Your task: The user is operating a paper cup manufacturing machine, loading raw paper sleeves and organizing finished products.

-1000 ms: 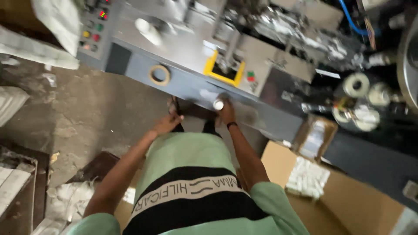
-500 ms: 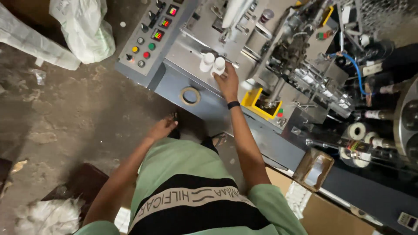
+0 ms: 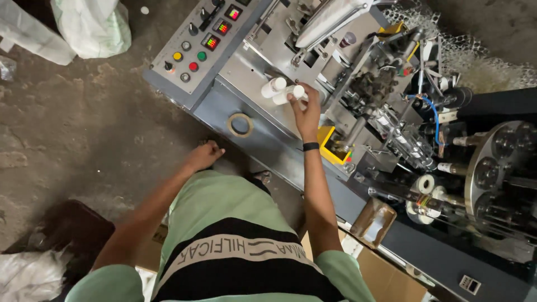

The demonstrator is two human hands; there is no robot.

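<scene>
At the far left of the scene, a white plastic sack [image 3: 92,25] lies on the rough grey concrete floor [image 3: 72,128], and a heap of crumpled white plastic [image 3: 25,277] lies at the near left corner beside a dark brown box [image 3: 72,235]. Right of these, the person's left hand [image 3: 204,155] hangs low over the floor, close to the base of the grey metal machine [image 3: 268,140]. Its fingers are curled in loosely and hold nothing; the hand touches no object that I can see. Just beyond this hand, a round roll of brown tape [image 3: 240,124] lies flat on the sloped front panel of the machine. Farther away, the grey control panel [image 3: 196,50] carries yellow, green and red round buttons and small lit displays.

More to the right, the right hand [image 3: 305,109], with a black band [image 3: 311,146] on the wrist, reaches up to the flat steel top of the machine. Its fingers are closed around small white cylindrical plastic bottles [image 3: 282,90], which lie together at the fingertips, touching the steel surface. Near the wrist, a yellow metal bracket [image 3: 330,146] sits on the machine. At the far right stand a round grey metal disc [image 3: 498,168], white tape rolls [image 3: 425,184] and, nearer, a brown cardboard box [image 3: 386,279].
</scene>
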